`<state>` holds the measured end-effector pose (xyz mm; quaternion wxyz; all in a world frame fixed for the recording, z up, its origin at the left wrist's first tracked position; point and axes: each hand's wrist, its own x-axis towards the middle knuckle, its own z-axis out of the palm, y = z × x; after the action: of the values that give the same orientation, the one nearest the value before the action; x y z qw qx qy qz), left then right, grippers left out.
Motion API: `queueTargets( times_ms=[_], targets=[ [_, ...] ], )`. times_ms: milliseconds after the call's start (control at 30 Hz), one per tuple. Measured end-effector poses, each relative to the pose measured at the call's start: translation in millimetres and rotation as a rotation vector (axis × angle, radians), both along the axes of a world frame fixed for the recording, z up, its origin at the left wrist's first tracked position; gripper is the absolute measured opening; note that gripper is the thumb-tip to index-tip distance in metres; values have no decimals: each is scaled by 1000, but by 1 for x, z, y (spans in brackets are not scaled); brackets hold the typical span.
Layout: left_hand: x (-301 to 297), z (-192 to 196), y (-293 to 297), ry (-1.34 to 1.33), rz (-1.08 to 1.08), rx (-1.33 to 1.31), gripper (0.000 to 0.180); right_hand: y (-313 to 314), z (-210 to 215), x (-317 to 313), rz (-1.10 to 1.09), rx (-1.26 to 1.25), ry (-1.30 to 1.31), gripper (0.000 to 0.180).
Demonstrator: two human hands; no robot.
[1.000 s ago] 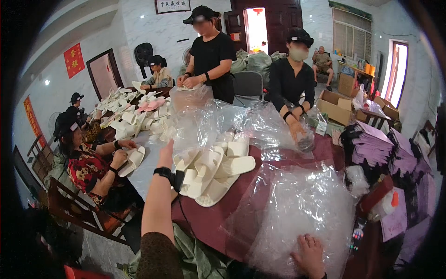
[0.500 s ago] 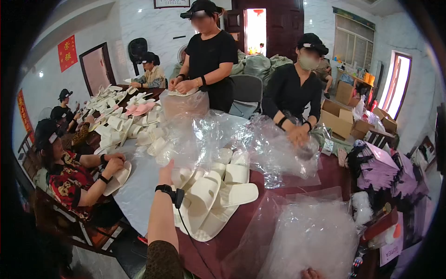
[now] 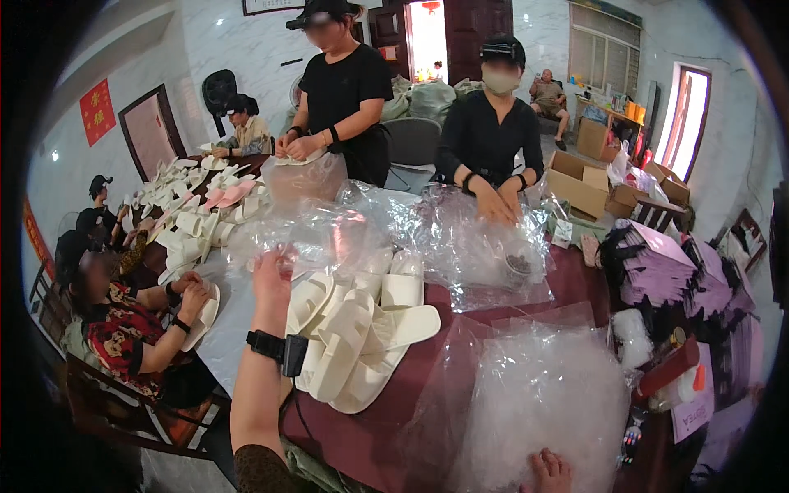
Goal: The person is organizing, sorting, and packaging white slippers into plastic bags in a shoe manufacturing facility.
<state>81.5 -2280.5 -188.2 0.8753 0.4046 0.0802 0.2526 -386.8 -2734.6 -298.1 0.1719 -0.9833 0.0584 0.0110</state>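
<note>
At frame centre, white slippers (image 3: 349,333) lay unbagged beside the left hand (image 3: 271,281), clear plastic bags (image 3: 542,394) lay lower right under the right hand (image 3: 550,473), each grip indeterminable.

Walls (image 3: 255,53): pale marble pattern is covering them.
Red poster (image 3: 99,112): it is hanging at left.
Dark doors (image 3: 468,49): they are standing beside a bright doorway (image 3: 427,41).
Daylight: it is shining through the tall right opening (image 3: 686,123).
Grey chair (image 3: 411,140): it is standing at the back.
</note>
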Motion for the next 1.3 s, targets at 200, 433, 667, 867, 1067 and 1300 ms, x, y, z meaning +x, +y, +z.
queueTargets(
  times_ms=[200, 433, 667, 867, 1067, 1300],
  targets=[
    [-119, 71, -159, -190, -505, 62, 15, -9, -19, -7, -20, -121, -142, 68],
    [-286, 34, -283, -103, -798, 115, 17, -3, -40, -5, 4, -119, -263, 51],
    [-390, -135, -321, 246, -866, 94, 20, -25, -119, -16, 55, 180, -415, 32],
    [-419, -163, -293, 410, -679, 42, 13, -1, -73, -20, 218, 665, -330, 32],
    [-429, -64, -300, 48, -1015, 134, 17, -14, -51, -17, -38, 29, -836, 47],
    [-449, -29, -270, -157, -945, 481, 12, -40, -29, -13, 143, 613, -441, 55]
  ],
)
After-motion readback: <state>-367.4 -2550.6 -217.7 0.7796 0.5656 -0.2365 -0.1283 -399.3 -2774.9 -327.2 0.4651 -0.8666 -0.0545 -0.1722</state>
